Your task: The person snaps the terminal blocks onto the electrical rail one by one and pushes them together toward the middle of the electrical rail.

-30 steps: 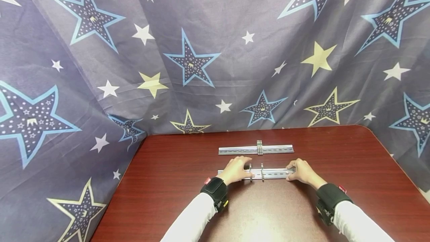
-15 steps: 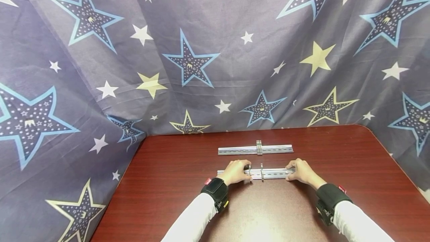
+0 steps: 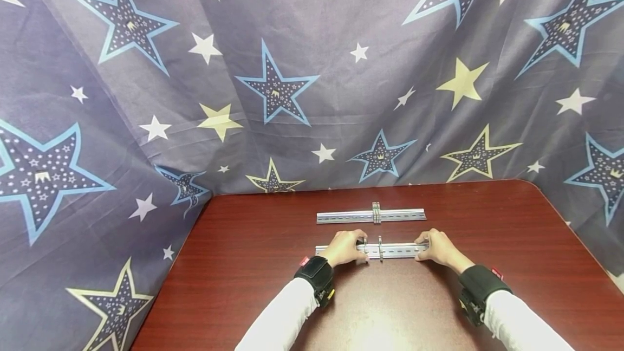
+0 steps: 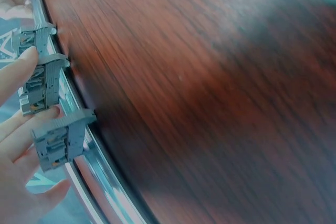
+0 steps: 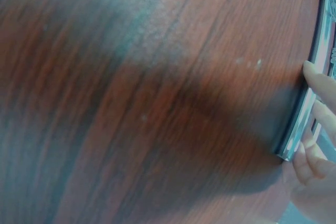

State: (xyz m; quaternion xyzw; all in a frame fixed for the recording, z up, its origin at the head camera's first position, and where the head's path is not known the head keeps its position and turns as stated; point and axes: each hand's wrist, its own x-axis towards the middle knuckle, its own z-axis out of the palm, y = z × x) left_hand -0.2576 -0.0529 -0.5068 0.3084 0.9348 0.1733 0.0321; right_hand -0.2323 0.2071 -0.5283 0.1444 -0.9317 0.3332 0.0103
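A slotted metal DIN rail (image 3: 402, 251) lies across the table, carrying grey terminal blocks. My left hand (image 3: 343, 248) is over its left part. In the left wrist view, a finger and thumb take one terminal block (image 4: 44, 82) from both sides. Another terminal block (image 4: 63, 137) stands on the rail nearer the wrist, mostly hidden by the hand in the head view. A further terminal block (image 3: 381, 248) stands just to the right of the held one. My right hand (image 3: 437, 248) grips the rail's right end between thumb and fingers; the right wrist view shows that rail end (image 5: 294, 135).
Behind lies a second DIN rail (image 3: 343, 217), parallel to the first, with a cluster of terminal blocks (image 3: 376, 213) near its middle. The reddish-brown table (image 3: 253, 242) ends at a star-patterned cloth (image 3: 292, 145) hanging at the back and sides.
My left hand's fingers have drawn in on the terminal block, and it sits slightly farther right along the rail, closer to its neighbour. The right hand keeps its grip and place.
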